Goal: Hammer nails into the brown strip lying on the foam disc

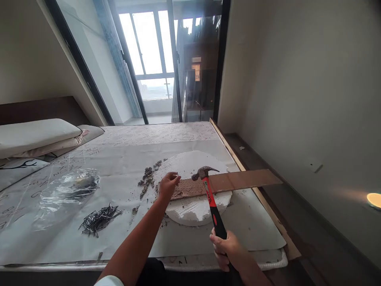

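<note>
My right hand [228, 248] grips the black-and-red handle of a claw hammer [210, 194], its steel head raised over a long brown board [235, 180]. Near the board's left end, my left hand [169, 186] is closed in a pinch, with the thin tip of a nail [177, 174] showing at the fingers. Many small holes dot the board on that side. Beneath the board lies a round white slab [190, 212] with a rough, flaking surface. A heap of loose nails [99, 219] rests to the left of my left forearm.
Grey crumbs [146, 178] are scattered beside the slab. A clear plastic bag [70, 190] and stacked pillows [38, 137] lie on the left of the sheet-covered bed [125, 159]. The board overhangs the bed's wooden side rail [229, 149] toward the wall.
</note>
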A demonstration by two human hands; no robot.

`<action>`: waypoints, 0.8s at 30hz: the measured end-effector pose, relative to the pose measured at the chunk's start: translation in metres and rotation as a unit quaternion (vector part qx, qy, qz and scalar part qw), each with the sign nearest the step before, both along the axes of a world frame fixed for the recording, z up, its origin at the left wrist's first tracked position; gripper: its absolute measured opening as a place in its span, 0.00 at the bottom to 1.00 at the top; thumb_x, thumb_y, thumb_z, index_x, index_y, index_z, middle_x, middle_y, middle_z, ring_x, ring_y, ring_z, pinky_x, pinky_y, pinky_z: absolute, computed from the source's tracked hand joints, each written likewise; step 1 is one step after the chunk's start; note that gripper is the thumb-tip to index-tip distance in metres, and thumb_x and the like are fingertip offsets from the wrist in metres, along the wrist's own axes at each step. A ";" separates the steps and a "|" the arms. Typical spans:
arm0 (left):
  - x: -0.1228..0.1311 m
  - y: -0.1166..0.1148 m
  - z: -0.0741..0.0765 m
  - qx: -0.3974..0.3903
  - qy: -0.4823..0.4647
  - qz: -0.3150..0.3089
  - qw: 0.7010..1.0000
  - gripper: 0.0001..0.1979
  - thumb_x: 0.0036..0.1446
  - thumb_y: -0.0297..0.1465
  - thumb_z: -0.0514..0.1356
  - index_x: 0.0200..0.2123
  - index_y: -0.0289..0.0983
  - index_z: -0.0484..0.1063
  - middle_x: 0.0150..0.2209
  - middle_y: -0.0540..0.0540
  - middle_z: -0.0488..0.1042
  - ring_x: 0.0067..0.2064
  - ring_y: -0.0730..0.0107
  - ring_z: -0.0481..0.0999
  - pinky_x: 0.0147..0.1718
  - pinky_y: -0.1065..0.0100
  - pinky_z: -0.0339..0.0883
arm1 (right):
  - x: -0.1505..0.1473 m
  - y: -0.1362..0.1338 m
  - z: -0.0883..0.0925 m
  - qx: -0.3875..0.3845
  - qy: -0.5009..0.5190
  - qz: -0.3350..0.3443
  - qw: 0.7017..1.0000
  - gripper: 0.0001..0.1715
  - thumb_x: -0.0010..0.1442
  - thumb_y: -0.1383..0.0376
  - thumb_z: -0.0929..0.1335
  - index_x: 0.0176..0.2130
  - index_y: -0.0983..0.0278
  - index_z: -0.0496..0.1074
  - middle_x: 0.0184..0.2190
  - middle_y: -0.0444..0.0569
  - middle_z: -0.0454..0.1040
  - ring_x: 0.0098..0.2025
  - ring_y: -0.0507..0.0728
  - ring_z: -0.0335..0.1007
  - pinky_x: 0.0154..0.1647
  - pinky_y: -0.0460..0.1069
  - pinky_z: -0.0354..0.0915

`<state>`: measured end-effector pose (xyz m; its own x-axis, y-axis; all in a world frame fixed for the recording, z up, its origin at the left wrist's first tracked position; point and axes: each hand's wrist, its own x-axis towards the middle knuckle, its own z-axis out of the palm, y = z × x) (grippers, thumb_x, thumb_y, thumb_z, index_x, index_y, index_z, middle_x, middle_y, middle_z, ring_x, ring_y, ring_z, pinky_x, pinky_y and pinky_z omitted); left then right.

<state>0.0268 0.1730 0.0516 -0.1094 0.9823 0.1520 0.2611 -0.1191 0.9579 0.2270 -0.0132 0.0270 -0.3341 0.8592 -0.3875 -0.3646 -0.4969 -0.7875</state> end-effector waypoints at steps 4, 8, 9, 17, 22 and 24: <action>0.025 0.024 -0.015 -0.016 0.075 0.008 0.997 0.20 0.47 0.42 0.58 0.38 0.33 0.75 0.27 0.43 0.76 0.28 0.68 0.73 0.26 0.69 0.64 | 0.005 0.001 -0.002 -0.003 -0.003 0.005 1.000 0.35 0.34 0.42 0.71 0.26 0.59 0.50 0.09 0.28 0.49 0.09 0.43 0.41 0.05 0.40 0.48; 0.029 0.034 -0.023 -0.034 0.107 -0.034 0.993 0.18 0.49 0.42 0.56 0.34 0.34 0.77 0.26 0.43 0.76 0.26 0.68 0.73 0.26 0.69 0.64 | 0.012 0.002 -0.006 -0.012 -0.021 0.003 1.000 0.35 0.34 0.41 0.71 0.26 0.59 0.51 0.09 0.28 0.49 0.08 0.43 0.41 0.06 0.41 0.51; 0.029 0.035 -0.025 -0.032 0.115 -0.047 0.992 0.18 0.49 0.42 0.56 0.31 0.34 0.77 0.25 0.43 0.76 0.26 0.68 0.73 0.27 0.69 0.64 | 0.013 0.002 -0.006 -0.018 -0.027 0.000 0.999 0.35 0.34 0.41 0.71 0.27 0.59 0.51 0.08 0.28 0.48 0.09 0.43 0.41 0.07 0.41 0.51; 0.026 0.045 -0.040 -0.003 0.193 -0.023 0.981 0.17 0.49 0.42 0.54 0.20 0.36 0.72 0.20 0.48 0.72 0.24 0.71 0.69 0.25 0.71 0.59 | 0.021 0.002 -0.005 -0.029 0.006 0.018 0.999 0.31 0.39 0.43 0.71 0.29 0.60 0.54 0.11 0.29 0.49 0.11 0.42 0.41 0.12 0.40 0.44; 0.024 0.047 -0.044 0.012 0.197 -0.025 0.980 0.14 0.50 0.40 0.56 0.23 0.36 0.75 0.27 0.45 0.76 0.29 0.68 0.72 0.29 0.70 0.61 | 0.021 0.002 -0.008 -0.012 -0.008 0.021 1.000 0.33 0.37 0.42 0.72 0.28 0.61 0.56 0.11 0.29 0.48 0.12 0.42 0.38 0.14 0.41 0.42; 0.024 0.046 -0.045 0.015 0.205 -0.026 0.978 0.13 0.50 0.38 0.56 0.24 0.36 0.76 0.30 0.44 0.77 0.32 0.66 0.73 0.31 0.69 0.62 | 0.019 0.003 -0.009 -0.012 -0.008 0.023 1.000 0.33 0.35 0.42 0.72 0.27 0.61 0.56 0.11 0.30 0.48 0.13 0.42 0.37 0.14 0.41 0.40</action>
<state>0.0504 0.2191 0.0065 0.0176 0.9795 0.2006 0.6157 -0.1687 0.7697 0.2462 -0.0105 0.0175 -0.3664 0.8336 -0.4134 -0.3292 -0.5317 -0.7803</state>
